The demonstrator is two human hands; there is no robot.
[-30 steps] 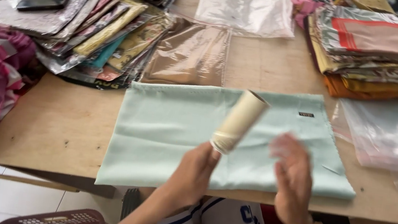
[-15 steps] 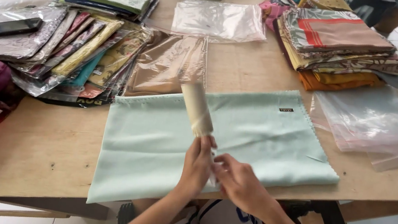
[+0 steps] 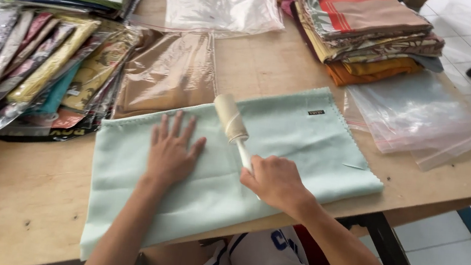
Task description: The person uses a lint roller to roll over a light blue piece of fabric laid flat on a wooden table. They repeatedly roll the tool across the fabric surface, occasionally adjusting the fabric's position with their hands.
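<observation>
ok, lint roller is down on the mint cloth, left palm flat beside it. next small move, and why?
Probably pull the cream-coloured lint roller along the pale mint-green folded cloth. The right hand grips its white handle with the roll lying on the fabric, and the left hand is spread flat on the cloth, which should keep it from sliding or bunching.
</observation>
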